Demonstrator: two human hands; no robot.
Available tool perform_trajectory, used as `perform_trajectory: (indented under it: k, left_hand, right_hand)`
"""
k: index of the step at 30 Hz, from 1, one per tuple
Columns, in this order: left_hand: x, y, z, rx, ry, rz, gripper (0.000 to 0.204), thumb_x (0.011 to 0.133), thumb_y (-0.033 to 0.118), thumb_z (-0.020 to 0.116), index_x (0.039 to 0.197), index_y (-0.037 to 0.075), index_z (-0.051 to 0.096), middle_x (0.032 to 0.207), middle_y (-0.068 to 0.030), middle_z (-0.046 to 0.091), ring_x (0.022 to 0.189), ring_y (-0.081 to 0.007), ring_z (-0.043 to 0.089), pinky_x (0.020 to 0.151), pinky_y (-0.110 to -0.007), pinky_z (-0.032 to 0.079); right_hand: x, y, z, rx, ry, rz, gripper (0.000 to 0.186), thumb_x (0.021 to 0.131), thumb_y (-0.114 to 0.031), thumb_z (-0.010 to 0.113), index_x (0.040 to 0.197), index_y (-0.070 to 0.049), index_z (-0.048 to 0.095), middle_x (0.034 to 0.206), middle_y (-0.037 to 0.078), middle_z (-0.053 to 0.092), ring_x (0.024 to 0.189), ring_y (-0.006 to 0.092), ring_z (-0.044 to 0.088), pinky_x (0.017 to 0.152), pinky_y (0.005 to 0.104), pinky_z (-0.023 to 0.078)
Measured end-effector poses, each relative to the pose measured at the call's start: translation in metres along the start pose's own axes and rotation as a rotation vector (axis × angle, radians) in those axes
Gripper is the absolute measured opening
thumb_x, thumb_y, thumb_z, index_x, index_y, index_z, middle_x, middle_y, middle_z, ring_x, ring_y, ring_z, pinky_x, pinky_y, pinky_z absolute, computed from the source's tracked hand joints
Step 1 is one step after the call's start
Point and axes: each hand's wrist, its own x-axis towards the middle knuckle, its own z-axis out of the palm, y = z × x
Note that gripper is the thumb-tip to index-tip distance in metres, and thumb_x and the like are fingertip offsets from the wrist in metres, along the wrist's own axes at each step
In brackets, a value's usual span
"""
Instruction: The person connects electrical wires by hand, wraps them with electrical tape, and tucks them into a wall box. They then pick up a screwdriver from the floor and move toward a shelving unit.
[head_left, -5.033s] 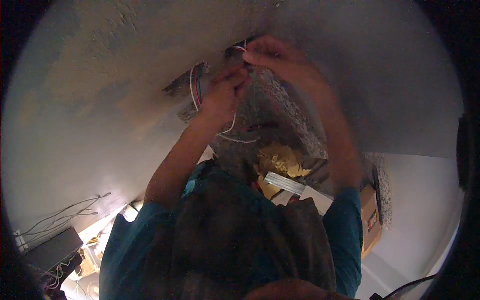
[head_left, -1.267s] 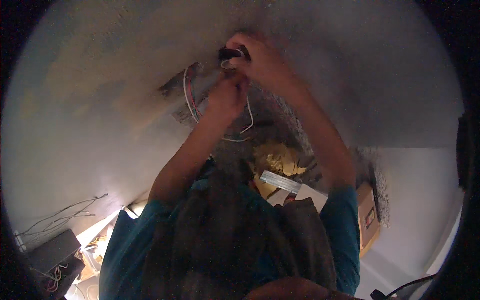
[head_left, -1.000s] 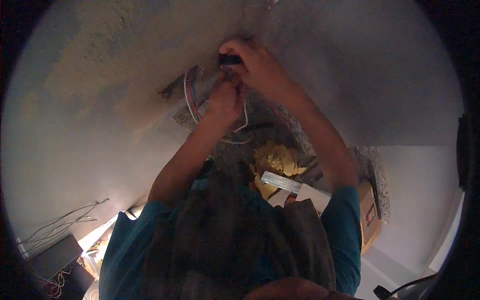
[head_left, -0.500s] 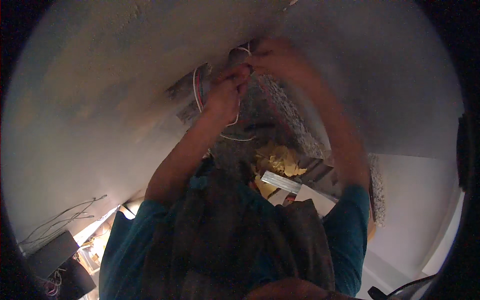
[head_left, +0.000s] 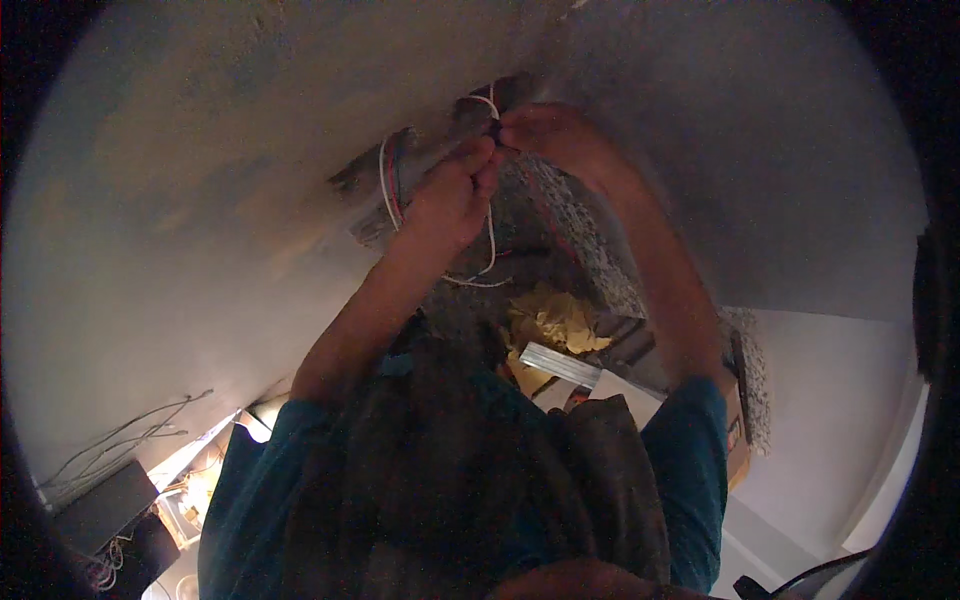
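Both of my hands are raised to a recessed box (head_left: 425,175) in a rough grey plaster wall (head_left: 200,200). My left hand (head_left: 450,195) pinches white and coloured wires (head_left: 388,180) that loop out of the box. Fingertip to fingertip with it, my right hand (head_left: 550,135) grips the same wire ends at the box's upper corner. A loose white wire (head_left: 488,250) hangs below my left hand. What sits between the fingertips is too small to make out.
A speckled stone counter (head_left: 600,250) runs below the box, with crumpled yellow material (head_left: 555,320) and a metal piece (head_left: 560,362) under it. Thin cables (head_left: 120,440) and a dark box (head_left: 100,505) lie at the lower left. A cardboard box (head_left: 738,430) stands at the right.
My hands dropped a little from the box's upper corner and then rose back to it, still together on the wire ends. The white wire loop swung beneath them.
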Motion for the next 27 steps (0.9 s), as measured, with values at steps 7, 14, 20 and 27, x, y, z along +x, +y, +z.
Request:
perform_trajectory:
  k: [7, 14, 20, 27]
  left_hand:
    - [0.012, -0.008, -0.022, -0.167, -0.228, -0.09, 0.009, 0.093, 0.005, 0.057, 0.102, 0.004, 0.057, 0.085, -0.0025, 0.06, 0.069, -0.0094, 0.054, 0.058, -0.021, 0.044]
    - [0.009, -0.02, -0.026, 0.566, -0.121, 0.46, 0.007, 0.093, 0.003, 0.055, 0.099, 0.005, 0.058, 0.091, -0.0045, 0.06, 0.079, -0.0109, 0.056, 0.065, -0.022, 0.045]
    - [0.012, -0.016, -0.038, 1.294, -0.041, 0.606, 0.013, 0.09, 0.004, 0.055, 0.103, 0.005, 0.056, 0.095, -0.0059, 0.061, 0.086, -0.0142, 0.058, 0.074, -0.026, 0.047]
    - [0.016, -0.012, -0.044, 1.767, -0.1, 0.859, 0.022, 0.089, 0.006, 0.058, 0.111, 0.001, 0.057, 0.104, -0.0036, 0.06, 0.095, -0.0167, 0.059, 0.085, -0.033, 0.048]
  right_hand:
    - [0.003, -0.003, 0.008, 0.182, -0.092, -0.011, 0.026, 0.089, -0.014, 0.066, 0.112, -0.003, 0.066, 0.103, 0.005, 0.068, 0.096, 0.0136, 0.061, 0.086, 0.0288, 0.048]
    - [-0.025, -0.009, 0.016, -0.15, 0.199, -0.074, 0.03, 0.088, -0.014, 0.067, 0.116, -0.004, 0.064, 0.107, 0.009, 0.068, 0.1, 0.0188, 0.063, 0.089, 0.0313, 0.048]
    - [-0.013, -0.038, 0.043, -0.791, 0.315, -0.518, 0.032, 0.083, -0.019, 0.072, 0.112, -0.008, 0.064, 0.103, 0.013, 0.067, 0.1, 0.0216, 0.063, 0.088, 0.0336, 0.049]
    - [-0.012, -0.051, 0.044, -0.388, 0.163, -0.316, 0.046, 0.079, -0.033, 0.077, 0.108, -0.002, 0.06, 0.094, 0.011, 0.068, 0.093, 0.023, 0.065, 0.083, 0.0365, 0.05]
